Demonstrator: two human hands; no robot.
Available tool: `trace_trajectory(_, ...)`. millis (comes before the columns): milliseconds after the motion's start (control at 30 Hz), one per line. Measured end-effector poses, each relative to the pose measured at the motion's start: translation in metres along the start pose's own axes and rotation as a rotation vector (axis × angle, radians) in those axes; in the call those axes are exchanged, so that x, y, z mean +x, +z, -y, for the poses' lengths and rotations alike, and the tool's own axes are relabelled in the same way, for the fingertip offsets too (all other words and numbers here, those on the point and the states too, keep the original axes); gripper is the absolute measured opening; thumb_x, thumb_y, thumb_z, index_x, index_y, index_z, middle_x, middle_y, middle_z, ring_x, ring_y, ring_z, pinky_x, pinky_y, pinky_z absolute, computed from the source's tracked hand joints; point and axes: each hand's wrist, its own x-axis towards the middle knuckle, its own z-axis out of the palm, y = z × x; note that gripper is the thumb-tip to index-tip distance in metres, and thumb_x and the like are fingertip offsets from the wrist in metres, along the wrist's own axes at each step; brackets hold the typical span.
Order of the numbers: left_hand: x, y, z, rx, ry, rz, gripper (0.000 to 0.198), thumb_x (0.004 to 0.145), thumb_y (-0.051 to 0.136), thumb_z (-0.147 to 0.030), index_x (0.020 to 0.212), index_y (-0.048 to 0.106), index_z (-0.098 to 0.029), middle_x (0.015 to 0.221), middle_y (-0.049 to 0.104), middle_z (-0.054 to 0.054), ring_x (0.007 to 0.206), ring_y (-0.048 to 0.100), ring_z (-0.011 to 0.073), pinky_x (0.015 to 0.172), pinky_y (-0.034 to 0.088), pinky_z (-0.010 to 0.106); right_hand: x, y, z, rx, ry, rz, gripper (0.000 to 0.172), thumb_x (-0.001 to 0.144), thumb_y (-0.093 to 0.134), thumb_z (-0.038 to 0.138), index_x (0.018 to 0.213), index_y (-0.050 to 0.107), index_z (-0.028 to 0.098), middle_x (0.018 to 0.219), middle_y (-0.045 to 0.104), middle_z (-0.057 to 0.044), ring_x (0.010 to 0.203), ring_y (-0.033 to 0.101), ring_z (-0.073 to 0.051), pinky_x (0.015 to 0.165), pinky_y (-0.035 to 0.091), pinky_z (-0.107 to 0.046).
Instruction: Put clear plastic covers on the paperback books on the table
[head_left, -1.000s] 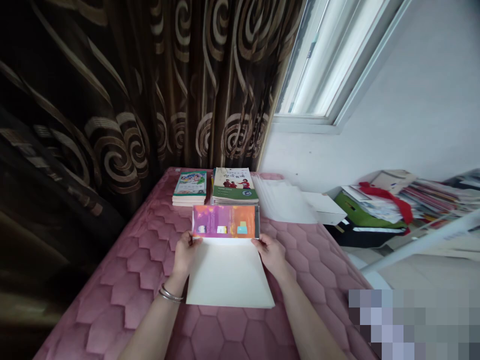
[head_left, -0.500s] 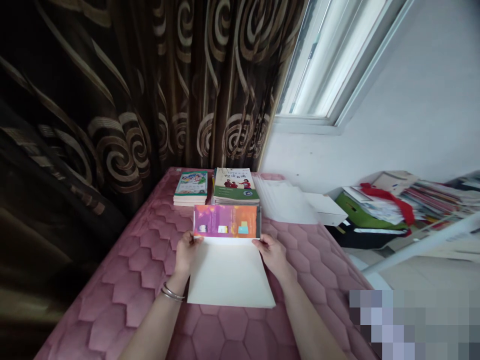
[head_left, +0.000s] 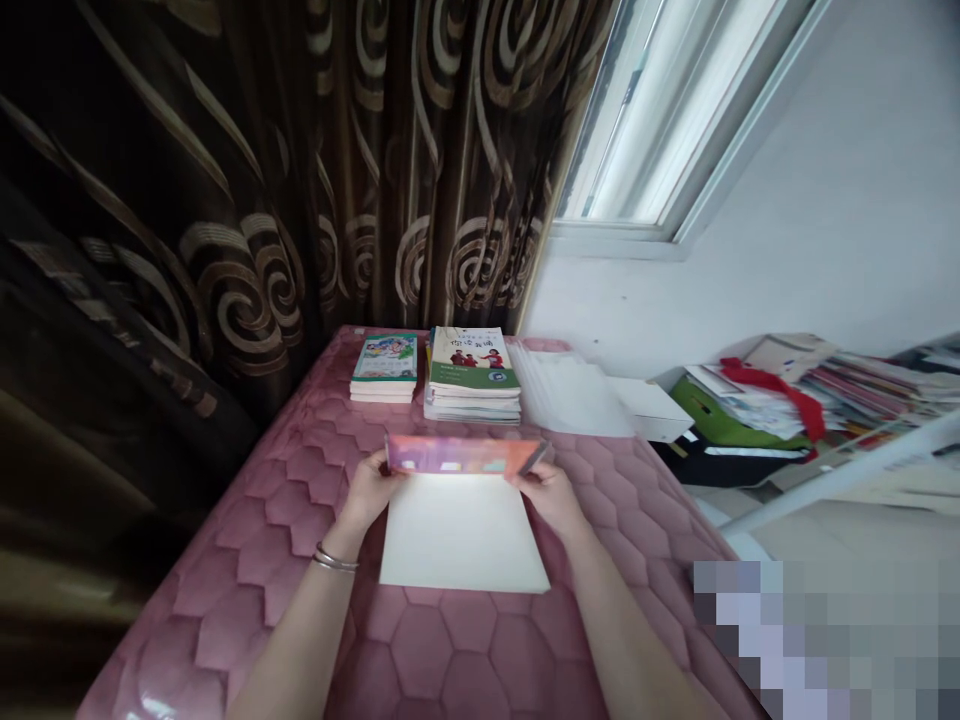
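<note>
A blank white sheet or thin stack of paper [head_left: 466, 535] lies on the quilted pink surface in front of me. Along its far edge stands a glossy purple-and-orange printed flap [head_left: 457, 456], tilted and blurred by motion. My left hand [head_left: 373, 488] pinches the flap's left end, with the thumb at the paper's far left corner. At the opposite end, my right hand [head_left: 551, 495] grips the flap between thumb and fingers. Whether flap and paper are one piece I cannot tell.
Behind the paper stand a short stack of green-bordered books [head_left: 384, 368] and a taller book stack [head_left: 472, 375]. Translucent white sleeves [head_left: 574, 390] and a white box [head_left: 651, 408] lie to their right. Beyond the pink mattress-like surface [head_left: 450, 650] sits a green container [head_left: 720, 425] heaped with papers.
The flap has tilted and now looks shorter and blurred, its right end reaching farther right. Both hands still hold its ends. The camera view has shifted slightly.
</note>
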Motion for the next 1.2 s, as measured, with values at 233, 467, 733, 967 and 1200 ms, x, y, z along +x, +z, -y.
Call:
trace_trajectory(233, -0.004, -0.022, -0.015, 0.31, 0.113, 0.314, 0.009, 0.059, 0.071, -0.014, 0.056, 0.063, -0.017, 0.099, 0.061, 0.007, 0.095, 0.058, 0.0201, 0.086, 0.043, 0.028, 0.002, -0.017, 0.017, -0.107, -0.088, 0.273, 0.026, 0.075, 0.061, 0.04, 0.085, 0.075, 0.021, 0.092, 0.073, -0.009, 0.089, 0.066, -0.025, 0.083, 0.05, -0.039)
trace_trajectory(467, -0.001, -0.037, -0.018, 0.659, 0.051, 0.6, 0.041, 0.069, 0.04, -0.002, 0.083, 0.075, -0.021, 0.134, 0.051, 0.004, 0.125, 0.046, 0.0173, 0.109, 0.029, 0.031, -0.028, -0.037, 0.035, -0.709, -0.541, 0.634, 0.056, 0.08, 0.039, 0.003, 0.121, 0.06, 0.034, 0.136, 0.051, -0.002, 0.125, 0.047, -0.023, 0.098, 0.044, -0.042)
trace_trajectory(733, -0.028, 0.015, -0.03, 1.287, 0.104, 0.282, 0.036, 0.08, 0.038, -0.007, 0.099, 0.066, -0.017, 0.141, 0.046, 0.012, 0.131, 0.038, 0.0299, 0.106, 0.026, 0.06, -0.058, -0.041, 0.052, -1.027, -0.528, 0.652, 0.085, 0.07, 0.031, -0.01, 0.139, 0.036, 0.04, 0.147, 0.034, 0.007, 0.136, 0.03, -0.019, 0.104, 0.04, -0.042)
trace_trajectory(967, -0.088, 0.072, -0.021, 1.266, 0.419, 0.571, 0.056, 0.091, 0.035, -0.037, 0.141, 0.033, -0.012, 0.151, 0.027, 0.013, 0.14, 0.021, 0.0264, 0.113, 0.02, 0.048, -0.076, -0.024, 0.054, -0.808, -0.369, 0.631, 0.053, 0.089, 0.037, 0.02, 0.142, 0.034, 0.024, 0.15, 0.029, -0.004, 0.137, 0.029, -0.019, 0.11, 0.032, -0.039)
trace_trajectory(1200, -0.107, 0.055, -0.012, 1.294, 0.514, 0.563, 0.06, 0.094, 0.028, -0.045, 0.147, 0.019, -0.02, 0.154, 0.018, 0.007, 0.141, 0.02, 0.0216, 0.114, 0.017, 0.046, -0.105, -0.014, 0.026, -0.957, -0.521, 0.599, 0.069, 0.092, 0.042, 0.042, 0.148, 0.008, 0.021, 0.154, 0.014, -0.009, 0.142, 0.009, -0.022, 0.112, 0.021, -0.048)
